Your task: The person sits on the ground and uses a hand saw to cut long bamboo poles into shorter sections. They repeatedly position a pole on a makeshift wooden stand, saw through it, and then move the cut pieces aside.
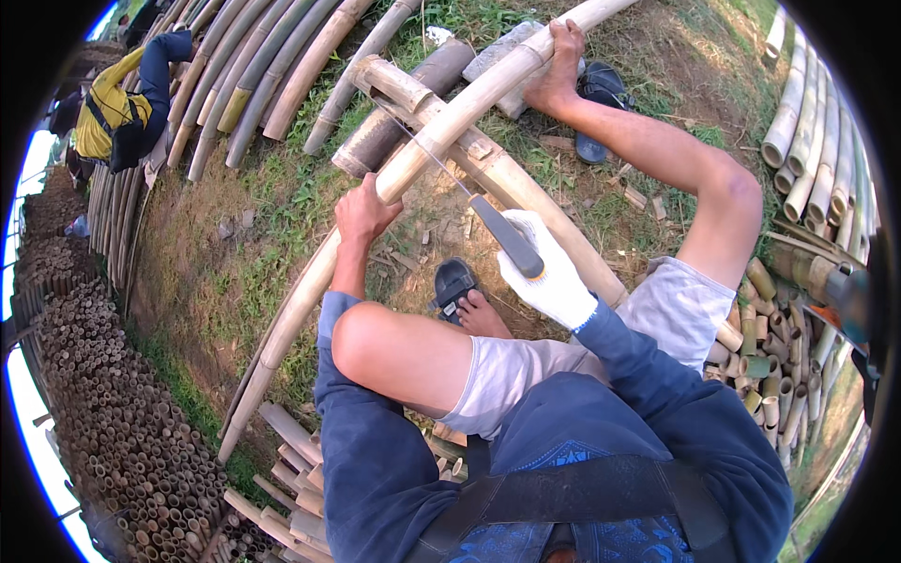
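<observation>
My bare left hand (366,208) is wrapped round a long pale bamboo pole (497,83), which runs slantwise from the lower left to the top. In a white knit glove, my right hand (544,270) grips the dark grey handle of a hand saw (505,235). The thin saw blade lies across the pole, just beyond my left hand. How deep it sits in the bamboo I cannot tell. Beneath, the pole rests over a thicker bamboo piece (530,192) with a notched end. Farther up, my bare foot (558,70) presses on the pole.
A dark log (404,111) and a concrete block (511,70) lie under the bamboo. An unworn sandal (601,113) is beside my foot. Long poles (272,66) lie at the back left, cut pieces (784,366) at the right. A person in yellow (117,113) bends over, far left.
</observation>
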### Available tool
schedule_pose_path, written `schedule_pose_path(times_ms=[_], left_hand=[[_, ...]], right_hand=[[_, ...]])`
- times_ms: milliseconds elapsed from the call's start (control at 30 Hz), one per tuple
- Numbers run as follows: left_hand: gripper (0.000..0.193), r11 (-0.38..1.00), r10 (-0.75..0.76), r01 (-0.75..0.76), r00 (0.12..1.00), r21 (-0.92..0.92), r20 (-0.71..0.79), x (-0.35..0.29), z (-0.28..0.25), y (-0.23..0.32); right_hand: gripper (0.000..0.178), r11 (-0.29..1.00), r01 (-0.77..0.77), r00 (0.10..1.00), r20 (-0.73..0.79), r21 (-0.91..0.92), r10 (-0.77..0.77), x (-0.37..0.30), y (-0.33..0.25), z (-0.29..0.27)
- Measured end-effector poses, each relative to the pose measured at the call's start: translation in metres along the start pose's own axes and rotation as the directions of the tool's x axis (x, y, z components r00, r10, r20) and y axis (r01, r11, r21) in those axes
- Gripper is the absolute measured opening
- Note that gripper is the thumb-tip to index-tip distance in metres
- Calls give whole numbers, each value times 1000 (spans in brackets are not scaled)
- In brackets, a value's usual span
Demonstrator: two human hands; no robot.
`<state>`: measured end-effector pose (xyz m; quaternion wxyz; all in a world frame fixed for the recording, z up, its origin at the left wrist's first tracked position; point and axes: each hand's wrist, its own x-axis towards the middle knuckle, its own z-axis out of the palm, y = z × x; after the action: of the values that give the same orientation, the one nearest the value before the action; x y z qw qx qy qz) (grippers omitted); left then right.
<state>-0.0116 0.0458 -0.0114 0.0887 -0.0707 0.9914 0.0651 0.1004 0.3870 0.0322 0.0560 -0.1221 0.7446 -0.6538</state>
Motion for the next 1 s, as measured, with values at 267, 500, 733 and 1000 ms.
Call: schedule_pose_path(times_ms=[267, 500, 733, 1000], left_hand=[[64, 996, -62, 62, 998, 67, -3, -9, -5, 1], [61, 996, 8, -6, 1000, 87, -16, 0, -13, 17], [64, 998, 17, -16, 1000, 54, -12, -6, -7, -1], [67, 999, -3, 2, 1000, 39, 15, 12, -12, 10]], right_hand=[[55, 989, -93, 990, 99, -113, 105, -7, -33, -17], [53, 980, 110, 993, -25, -167, -116, 95, 13, 39], [61, 954, -52, 994, 79, -296, 79, -120, -67, -78], [51, 979, 164, 986, 8, -123, -164, 117, 20, 39]])
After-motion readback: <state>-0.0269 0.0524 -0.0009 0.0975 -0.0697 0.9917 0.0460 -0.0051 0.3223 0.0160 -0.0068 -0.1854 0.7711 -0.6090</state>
